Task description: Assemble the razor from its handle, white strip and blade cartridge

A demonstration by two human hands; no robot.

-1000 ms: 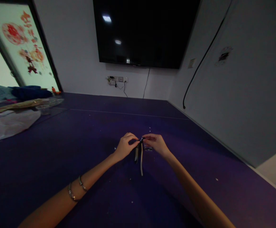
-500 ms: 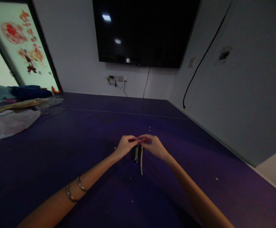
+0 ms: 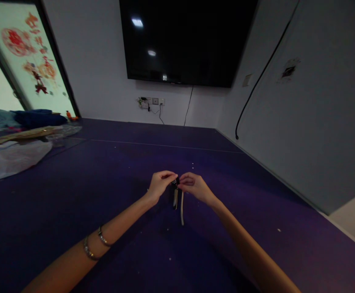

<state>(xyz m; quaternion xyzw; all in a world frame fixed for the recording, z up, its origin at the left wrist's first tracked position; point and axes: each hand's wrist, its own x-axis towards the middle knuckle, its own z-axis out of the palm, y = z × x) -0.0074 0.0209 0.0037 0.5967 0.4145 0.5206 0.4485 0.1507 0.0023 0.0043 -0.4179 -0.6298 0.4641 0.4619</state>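
Observation:
My left hand (image 3: 159, 185) is closed in a pinch on a small black piece (image 3: 177, 180), too small for me to tell its kind. My right hand (image 3: 196, 188) meets it from the other side, thumb and fingertips pressed together by the same piece. Whether the right fingers grip it or something tinier is hidden. Below the hands, a short dark object with a pale strip (image 3: 175, 198) lies on the purple surface. Beside it on the right runs a thin, slightly curved cream strip (image 3: 182, 209), its upper end near the right fingertips.
Small white scraps (image 3: 279, 230) dot the purple surface (image 3: 119, 244). At the far left lie a clear plastic bag (image 3: 18, 158), a flat tan piece (image 3: 21, 136) and dark blue cloth (image 3: 40, 118). A black cable (image 3: 257, 81) hangs down the right wall. A television (image 3: 189, 44) is on the wall ahead.
My left fingers have drawn slightly left, apart from the right ones, and the small black piece now shows between them. The strip and the dark object on the surface have stayed put.

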